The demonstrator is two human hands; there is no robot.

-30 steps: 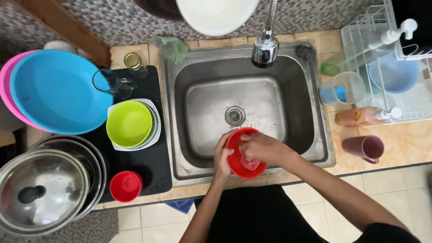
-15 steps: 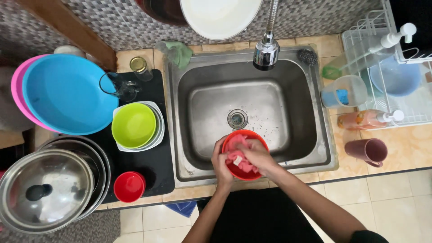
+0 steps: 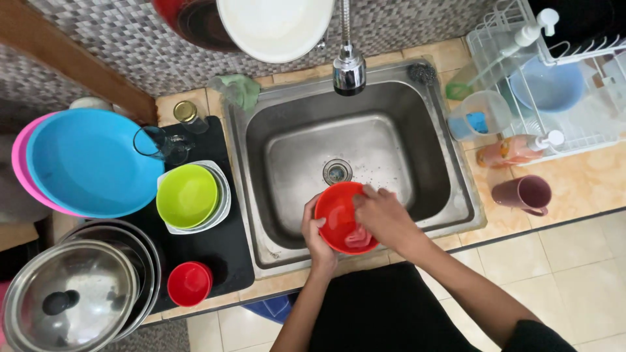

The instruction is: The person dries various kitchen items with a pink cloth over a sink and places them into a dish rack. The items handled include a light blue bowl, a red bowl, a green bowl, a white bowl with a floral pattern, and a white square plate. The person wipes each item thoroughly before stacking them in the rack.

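A: While the left hand (image 3: 318, 242) cups the round red plastic bowl (image 3: 339, 215) over the near edge of the steel sink (image 3: 261, 195), what changed?

B: The bowl has tipped from edge-on to open-side up. The right hand (image 3: 385, 218) has gone inside, fingers pressed together on a pink cloth (image 3: 357, 238).

A: Meaning?

B: Probably that the wiping has moved to the bowl's inside.

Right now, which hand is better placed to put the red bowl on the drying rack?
Probably the right hand: the drying rack stands on that side of the sink. It is inside the red bowl with a pink cloth, while the left hand grips the rim.
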